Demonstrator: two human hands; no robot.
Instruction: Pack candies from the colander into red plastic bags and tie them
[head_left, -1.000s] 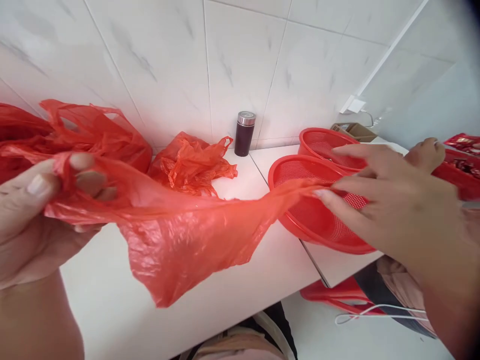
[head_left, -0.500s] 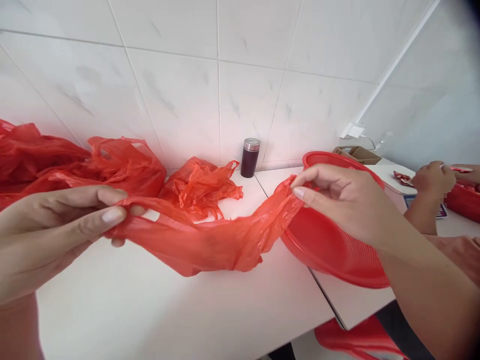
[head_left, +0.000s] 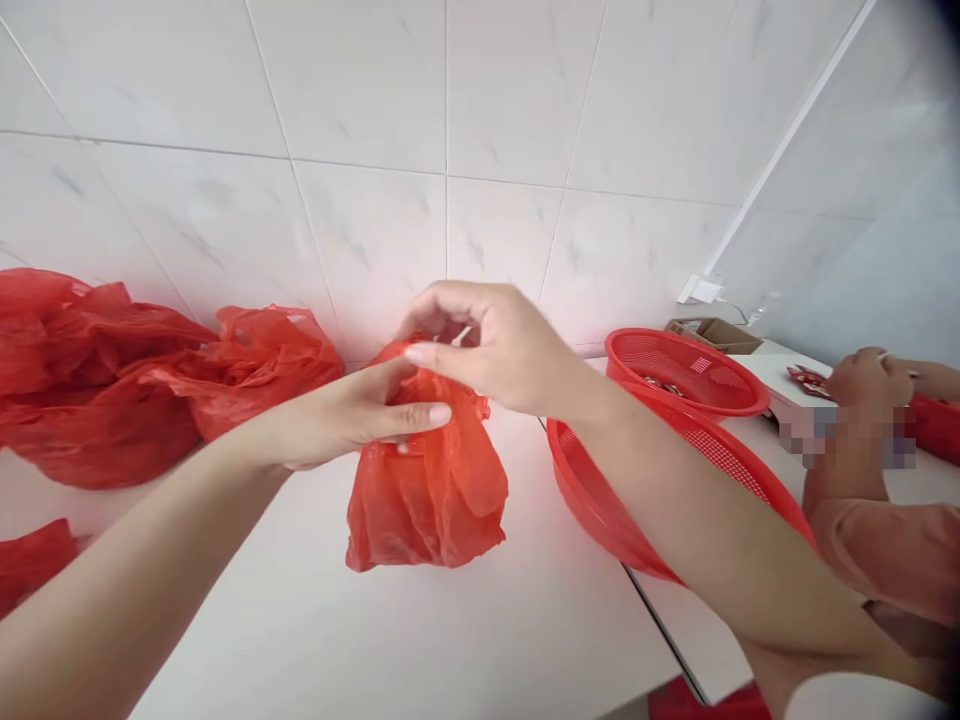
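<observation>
A thin red plastic bag point(head_left: 431, 510) hangs bunched at its top in front of me, above the white table point(head_left: 375, 640). My left hand point(head_left: 371, 415) holds its upper left part, thumb across the front and the other fingers mostly hidden behind the plastic. My right hand point(head_left: 480, 345) grips the top edge from above, its thumb and fingers curled on the plastic. Both hands are close together, almost touching. I cannot tell whether anything is inside the bag.
Crumpled red bags point(head_left: 75, 380) lie along the tiled wall at left, with another red piece point(head_left: 37, 560) nearer me. Two red baskets point(head_left: 600, 490) stand at right, small items in the rear one. Beyond are a cardboard box point(head_left: 724, 335) and a co-worker's hands point(head_left: 866, 380).
My hands came together from wide apart, and the bag went from stretched sideways to hanging down, gathered. The dark tumbler by the wall no longer shows. My view has tilted up slightly.
</observation>
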